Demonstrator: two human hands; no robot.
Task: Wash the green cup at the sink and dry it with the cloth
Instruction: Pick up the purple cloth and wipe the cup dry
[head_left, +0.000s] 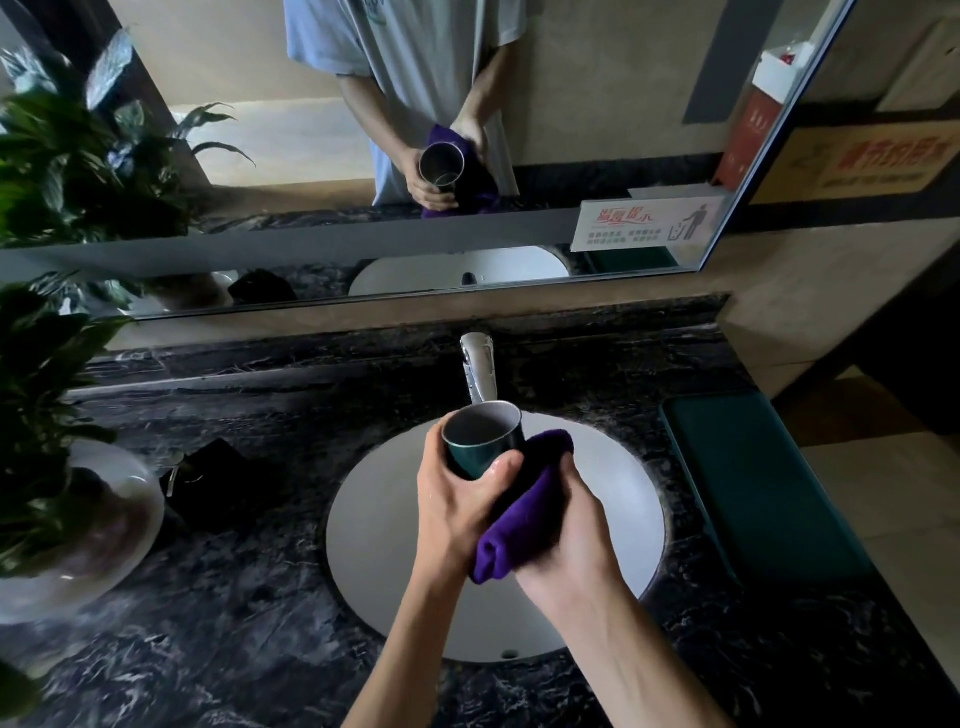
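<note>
Green cup (485, 441) held over the sink (613, 467), just in front of the faucet (479, 370), mouth tilted up toward the mirror (571, 78). My left hand (457, 499) grips it, fingers (501, 464) curled round the lower wall. My right hand (566, 530) holds the purple cloth (524, 514), bunched and pressed against the cup's right side; those fingers are hidden behind the cloth, but the fist looks closed on it. No water seen running from the faucet, so I judge washing done, drying in hand.

To do this step well, my take:
- keep both hands above the sink so drips fall into it, not on the dark marble desk (234, 597)
- turn the cup with the left hand while the right keeps cloth pressure, so the whole outer wall gets wiped
- shift the left grip, since skin there looks wet and covers the part not yet reached
- push a fold of cloth inside; the inner wall looks grey and I cannot tell if it is dry
- finish with rim and base

Risk: wet fingers on a smooth cup, could slip into the sink.

Left of the sink: a potted plant (62, 415) in a white pot.
</note>
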